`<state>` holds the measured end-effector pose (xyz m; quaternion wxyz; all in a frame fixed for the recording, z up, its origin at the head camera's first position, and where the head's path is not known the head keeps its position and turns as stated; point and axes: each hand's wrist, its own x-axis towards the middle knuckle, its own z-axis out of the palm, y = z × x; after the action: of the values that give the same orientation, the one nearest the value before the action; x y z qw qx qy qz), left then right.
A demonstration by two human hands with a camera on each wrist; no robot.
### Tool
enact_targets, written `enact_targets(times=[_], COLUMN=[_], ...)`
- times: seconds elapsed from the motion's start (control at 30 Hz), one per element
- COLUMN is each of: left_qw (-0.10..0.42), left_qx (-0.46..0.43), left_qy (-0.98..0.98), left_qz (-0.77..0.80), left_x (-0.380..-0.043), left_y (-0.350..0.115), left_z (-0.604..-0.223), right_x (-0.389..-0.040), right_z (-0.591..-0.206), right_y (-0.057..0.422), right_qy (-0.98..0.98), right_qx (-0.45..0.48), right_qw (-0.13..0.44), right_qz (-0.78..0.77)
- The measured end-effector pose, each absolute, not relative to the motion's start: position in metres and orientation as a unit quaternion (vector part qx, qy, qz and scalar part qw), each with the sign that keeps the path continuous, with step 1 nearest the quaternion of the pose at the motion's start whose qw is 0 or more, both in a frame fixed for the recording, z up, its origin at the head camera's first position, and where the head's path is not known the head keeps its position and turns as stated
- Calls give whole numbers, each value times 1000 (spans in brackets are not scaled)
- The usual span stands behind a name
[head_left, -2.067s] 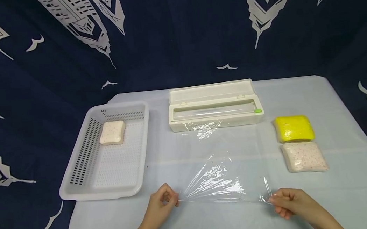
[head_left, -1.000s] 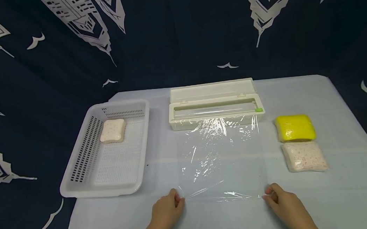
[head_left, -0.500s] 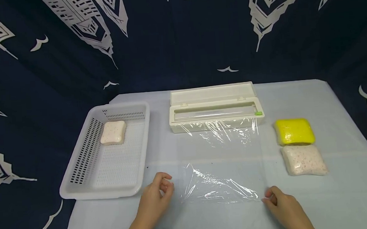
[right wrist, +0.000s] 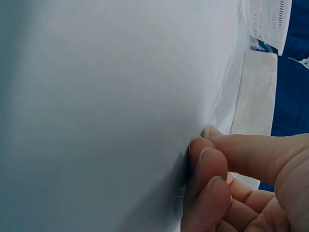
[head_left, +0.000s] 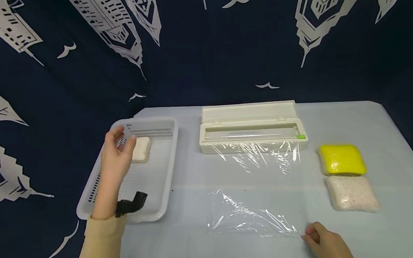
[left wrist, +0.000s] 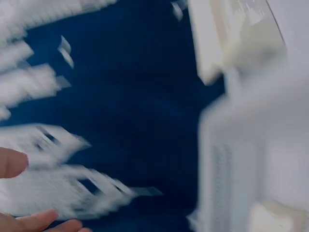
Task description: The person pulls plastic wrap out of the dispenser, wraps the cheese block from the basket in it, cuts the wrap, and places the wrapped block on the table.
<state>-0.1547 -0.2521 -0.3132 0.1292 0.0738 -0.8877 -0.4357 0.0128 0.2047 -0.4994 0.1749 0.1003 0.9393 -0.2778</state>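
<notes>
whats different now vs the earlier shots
The left hand has let go of the film and moved left and forward, over the basket, near the white block. The right hand still pinches the film's near right corner. The open box, yellow block and speckled block stayed put.

A dark blue curtain hangs behind, printed with pale buildings pointing downward and white birds. A whitish tablecloth lies below. At right, a glossy yellow block sits just beyond a speckled pale block.
</notes>
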Motion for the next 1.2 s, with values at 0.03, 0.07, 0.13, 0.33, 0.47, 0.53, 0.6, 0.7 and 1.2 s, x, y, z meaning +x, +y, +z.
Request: enact_targets(times=[0.03, 0.07, 0.13, 0.33, 0.47, 0.53, 0.6, 0.7, 1.2], left_qw=[118, 108, 89, 35, 20, 8, -12, -45, -97], left_qx=[96, 116, 155, 221, 219, 219, 226, 245, 235], left_qy=[-889, -890, -890, -887, -900, -907, -912, -920, -949], left_qz=[-432, -428, -420, -404, -376, -361, -341, -303, -189], left_x=[-166, -178, -198, -236, -247, -250, -252, -250, -245], left_y=[-260, -267, -281, -307, -313, -314, -315, -317, -312], left_z=[-316, -321, -335, -384, -407, -416, -422, -428, -441], right_x=[13, 14, 13, 15, 16, 16, 15, 16, 18], right_z=[-500, -500, -502, -503, -504, -505, -504, -505, -507], right_y=[205, 206, 206, 205, 206, 206, 205, 204, 205], right_qy=[939, 939, 939, 939, 939, 939, 939, 940, 939], right_qx=[101, 101, 100, 111, 114, 114, 115, 109, 115], right_qw=[177, 179, 181, 179, 177, 177, 173, 163, 153], right_qz=[-276, -274, -275, -273, -272, -272, -275, -278, -286])
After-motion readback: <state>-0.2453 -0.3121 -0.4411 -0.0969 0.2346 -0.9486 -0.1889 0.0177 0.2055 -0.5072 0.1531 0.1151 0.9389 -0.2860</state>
